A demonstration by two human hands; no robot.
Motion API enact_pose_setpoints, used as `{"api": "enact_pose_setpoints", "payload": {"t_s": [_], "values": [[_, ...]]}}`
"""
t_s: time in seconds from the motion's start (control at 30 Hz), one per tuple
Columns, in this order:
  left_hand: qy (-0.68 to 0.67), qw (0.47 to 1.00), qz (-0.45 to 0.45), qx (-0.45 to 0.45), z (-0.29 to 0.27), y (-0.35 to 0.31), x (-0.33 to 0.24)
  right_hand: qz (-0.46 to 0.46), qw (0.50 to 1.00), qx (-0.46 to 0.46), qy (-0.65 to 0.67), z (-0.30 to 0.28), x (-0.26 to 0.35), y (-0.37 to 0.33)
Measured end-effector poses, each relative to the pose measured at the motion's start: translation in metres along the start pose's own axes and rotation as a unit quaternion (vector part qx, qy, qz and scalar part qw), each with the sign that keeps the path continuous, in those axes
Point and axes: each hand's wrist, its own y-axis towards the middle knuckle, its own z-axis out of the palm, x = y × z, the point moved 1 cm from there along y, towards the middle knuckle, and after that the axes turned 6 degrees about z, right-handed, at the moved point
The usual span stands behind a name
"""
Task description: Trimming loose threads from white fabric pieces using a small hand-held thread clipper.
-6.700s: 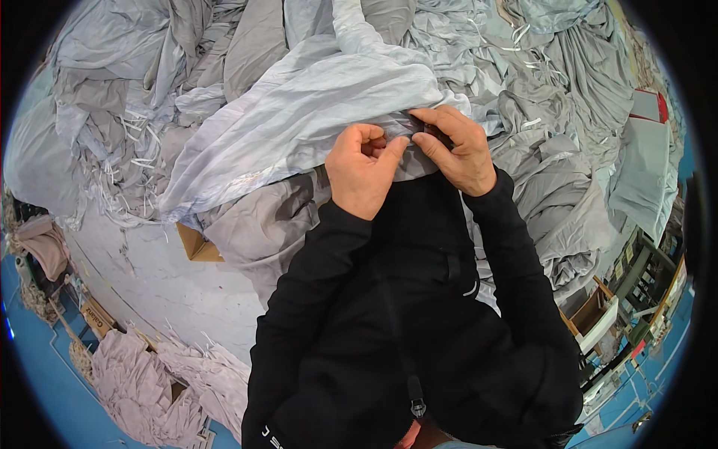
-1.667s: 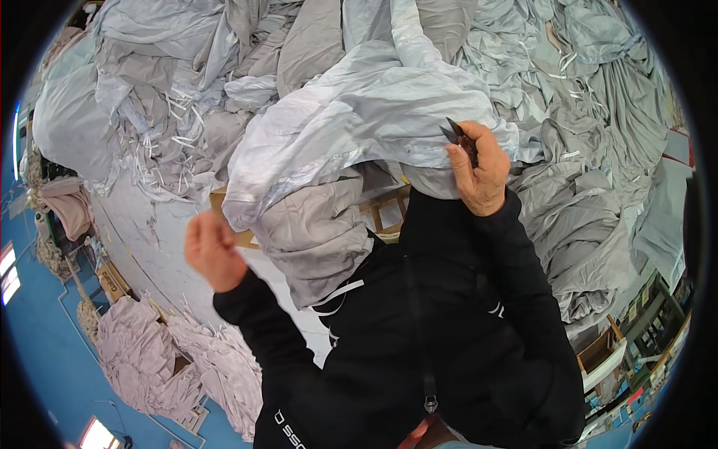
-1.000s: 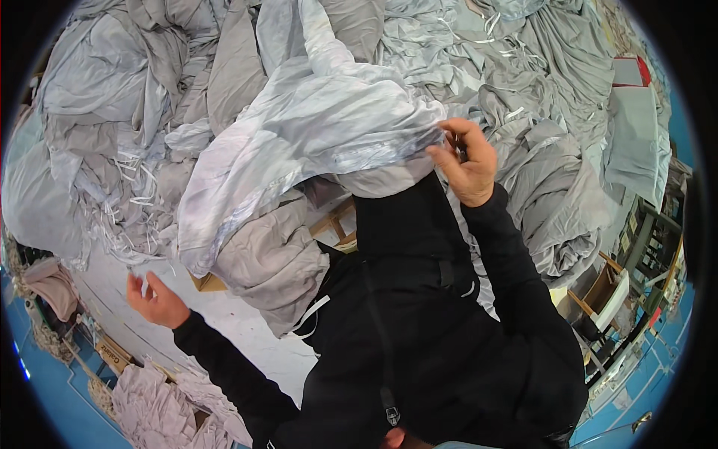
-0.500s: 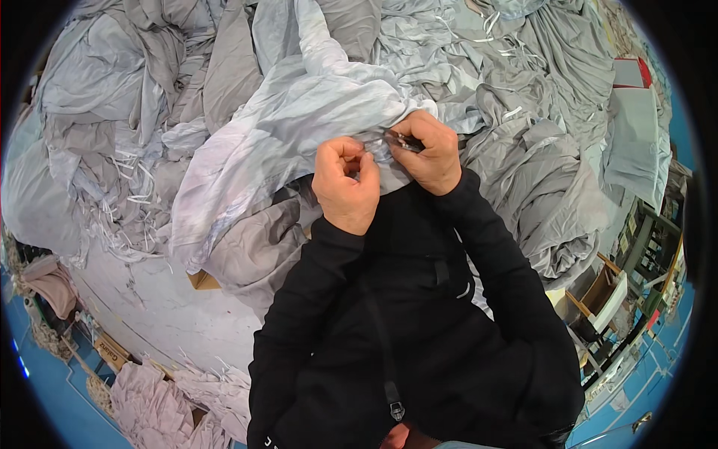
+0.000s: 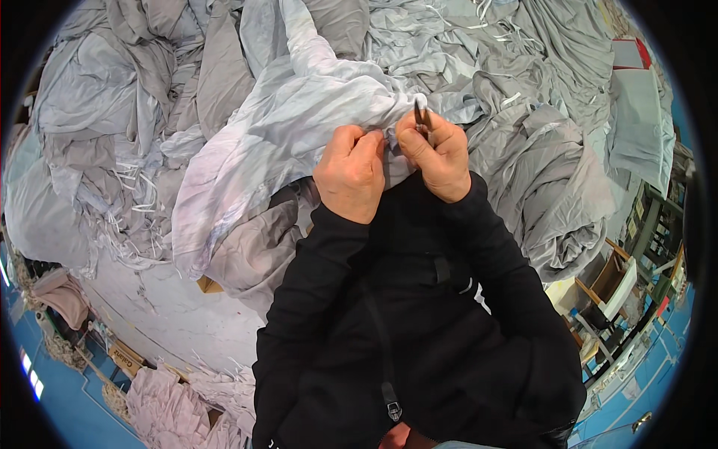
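Observation:
Pale grey-blue fabric (image 5: 277,135) with a faint pink tint is bunched up in front of my chest. My left hand (image 5: 351,168) is closed in a pinch on its near edge. Beside it, on the right, my right hand (image 5: 437,153) is wrapped round a pair of thread snips (image 5: 419,114). Their two dark pointed blades stick up above my thumb, slightly apart; the rest of the tool is hidden in my palm. A small gap separates the two hands, with fabric showing between them.
Heaped grey cloth (image 5: 538,172) with white ties surrounds the work on the table (image 5: 161,299). A pale blue-grey fabric bag (image 5: 639,123) lies at the far right. Pinkish cloth (image 5: 164,404) is piled low at the left, and a wooden-edged box (image 5: 609,277) stands at the right.
The snips' blades have turned from lying low between my hands to pointing up. My left hand has rolled over, its knuckles now upward, fingers tighter on the fabric.

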Motion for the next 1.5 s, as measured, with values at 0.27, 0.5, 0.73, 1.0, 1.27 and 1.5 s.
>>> {"api": "enact_pose_setpoints", "payload": {"t_s": [0.27, 0.5, 0.73, 1.0, 1.27, 1.5], "values": [[-0.188, 0.975, -0.121, -0.014, -0.008, -0.003, 0.008, 0.044, 0.991, 0.033, 0.118, -0.005, -0.002, -0.001], [-0.377, 0.871, -0.313, 0.037, -0.016, -0.006, 0.020, -0.004, 0.999, -0.028, 0.043, 0.007, -0.027, 0.006], [-0.543, 0.752, -0.370, 0.048, -0.037, -0.003, 0.033, -0.020, 1.000, 0.002, -0.003, 0.003, -0.036, 0.010], [-0.443, 0.831, -0.329, 0.070, -0.051, 0.008, 0.016, -0.059, 0.992, -0.005, -0.114, 0.004, -0.032, 0.004], [-0.156, 0.968, -0.187, 0.067, -0.071, -0.012, 0.048, -0.087, 0.985, -0.011, -0.146, 0.003, -0.032, 0.005], [0.003, 0.990, -0.109, 0.093, -0.097, -0.029, 0.058, -0.099, 0.979, -0.013, -0.176, 0.007, -0.027, 0.006]]}}
